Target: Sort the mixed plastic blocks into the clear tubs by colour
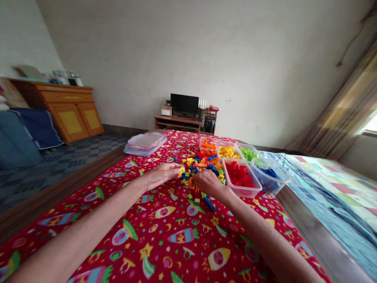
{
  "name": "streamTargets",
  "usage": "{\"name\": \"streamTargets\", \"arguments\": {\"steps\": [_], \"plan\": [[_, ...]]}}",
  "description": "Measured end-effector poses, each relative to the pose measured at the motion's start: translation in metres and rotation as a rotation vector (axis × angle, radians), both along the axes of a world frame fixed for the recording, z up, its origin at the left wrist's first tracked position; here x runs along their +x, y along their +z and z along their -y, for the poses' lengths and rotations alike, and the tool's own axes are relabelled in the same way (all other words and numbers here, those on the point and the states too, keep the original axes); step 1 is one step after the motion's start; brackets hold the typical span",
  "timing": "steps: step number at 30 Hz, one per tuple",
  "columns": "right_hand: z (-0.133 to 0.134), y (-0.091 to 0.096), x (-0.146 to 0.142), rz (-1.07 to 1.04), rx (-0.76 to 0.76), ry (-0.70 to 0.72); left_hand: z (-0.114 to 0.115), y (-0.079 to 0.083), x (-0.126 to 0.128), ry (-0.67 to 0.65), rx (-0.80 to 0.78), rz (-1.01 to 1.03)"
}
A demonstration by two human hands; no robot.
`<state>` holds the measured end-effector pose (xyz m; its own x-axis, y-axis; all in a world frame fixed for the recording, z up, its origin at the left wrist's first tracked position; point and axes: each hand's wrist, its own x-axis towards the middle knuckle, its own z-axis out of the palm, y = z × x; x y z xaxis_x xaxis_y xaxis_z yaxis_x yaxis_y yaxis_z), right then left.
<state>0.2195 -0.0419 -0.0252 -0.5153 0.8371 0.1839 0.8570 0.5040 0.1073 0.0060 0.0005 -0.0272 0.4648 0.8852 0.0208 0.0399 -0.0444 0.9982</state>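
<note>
A heap of small mixed-colour building bricks (200, 167) lies on a red cloth printed with rockets (165, 236). My left hand (161, 175) rests on the cloth at the heap's left edge, fingers curled against a yellow brick (182, 171). At the heap's near right edge lies my right hand (207, 181), fingers bent down into the bricks; what they hold is hidden. Right of the heap stand clear tubs of sorted bricks: red (240, 175), blue (269, 173), orange (208, 146), yellow (227, 151), green (249, 153).
Stacked clear lids (145, 143) lie at the cloth's far left. A bed with a patchwork cover (332, 184) runs along the right. A wooden cabinet (69, 112) stands at left, and a low desk with a monitor (184, 105) stands against the far wall.
</note>
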Motion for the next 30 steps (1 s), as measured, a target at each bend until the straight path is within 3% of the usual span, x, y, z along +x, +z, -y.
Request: {"name": "streamTargets", "arguments": {"steps": [5, 8, 11, 16, 19, 24, 30], "plan": [[-0.003, 0.003, 0.002, -0.223, 0.005, 0.003, 0.004, 0.003, -0.001, -0.014, -0.182, 0.161], [-0.007, 0.005, 0.000, -0.580, -0.018, 0.010, 0.006, 0.004, 0.001, -0.022, -0.198, 0.180], [-0.008, 0.007, -0.006, -0.983, -0.214, -0.001, 0.008, 0.005, 0.004, -0.032, -0.167, 0.171], [-0.004, 0.007, -0.023, -1.568, -0.765, -0.101, 0.009, 0.006, 0.010, 0.015, 0.103, 0.041], [-0.001, 0.004, -0.033, -1.807, -1.006, -0.162, 0.012, 0.006, 0.018, 0.030, 0.323, -0.112], [-0.001, -0.002, -0.040, -2.044, -1.093, -0.181, 0.024, 0.011, 0.031, 0.108, 0.710, -0.342], [-0.004, 0.002, -0.034, -2.036, -1.057, -0.277, 0.023, 0.013, 0.027, 0.266, 0.832, -0.415]]}}
